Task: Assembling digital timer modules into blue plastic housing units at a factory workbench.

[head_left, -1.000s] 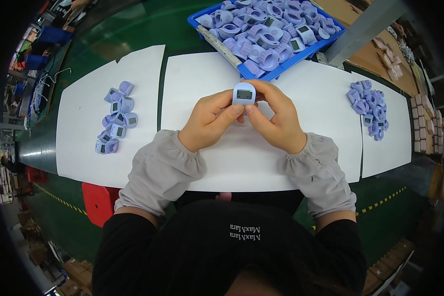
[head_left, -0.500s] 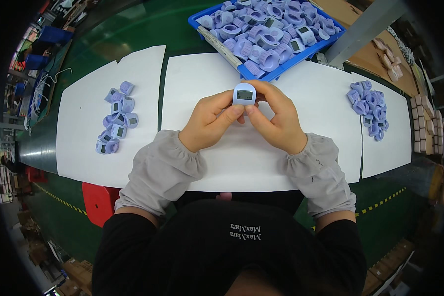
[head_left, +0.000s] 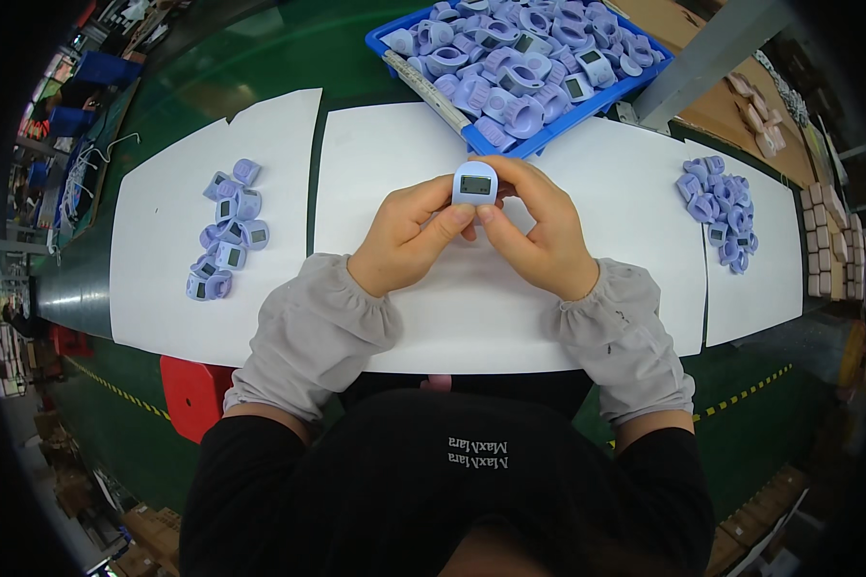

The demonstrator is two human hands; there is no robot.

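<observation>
Between my two hands, above the white table sheet (head_left: 433,327), is a small lavender digital counter (head_left: 475,195) with a rounded top and a dark display facing me. My left hand (head_left: 409,236) grips it from the left, thumb on its lower front. From the other side my right hand (head_left: 544,231) holds it too, its thumb near the lower edge and fingers behind, partly hidden. A loose cluster of similar lavender counters (head_left: 231,255) lies on the left sheet. Another heap of lavender counters (head_left: 731,207) rests on the right sheet.
Just beyond my hands a blue crate (head_left: 587,117) is piled with lavender counters, its near corner over the sheet. A grey metal post (head_left: 707,67) rises at its right. A red stool (head_left: 191,394) stands at the table's left front. Stacked pale blocks (head_left: 827,250) sit far right.
Almost nothing differs. Both hands hold the counter in the same place, and the clusters on either side have not moved.
</observation>
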